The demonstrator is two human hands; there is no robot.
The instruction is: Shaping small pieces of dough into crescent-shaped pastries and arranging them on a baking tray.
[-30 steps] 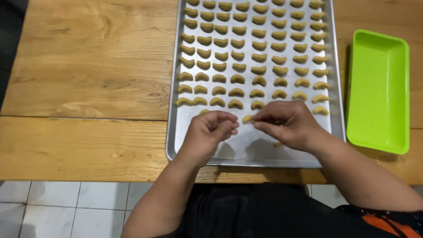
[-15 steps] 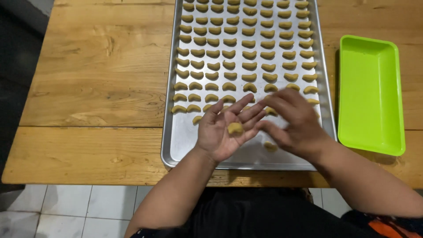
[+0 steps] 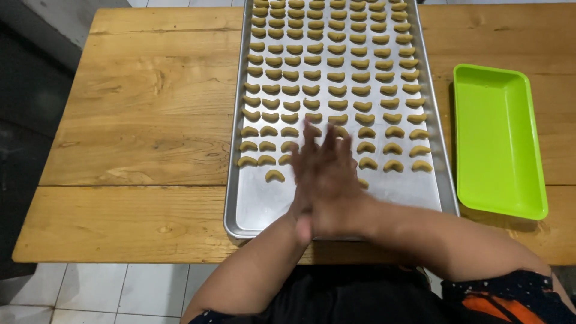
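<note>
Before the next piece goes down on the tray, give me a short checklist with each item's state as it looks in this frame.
1. Free space on the baking tray near the person: ok, bare metal shows along the near edge.
2. Last row has a starting point: ok, one crescent dough piece lies alone below the full rows.
3. Dough between the palms: cannot tell, the right hand lies pressed flat over the left hand and both are blurred.
4. Rows of shaped pieces tidy: ok, evenly spaced, none visibly touching.
5. Green plastic tray out of the way: ok, it sits on the wooden table right of the baking tray.
</note>
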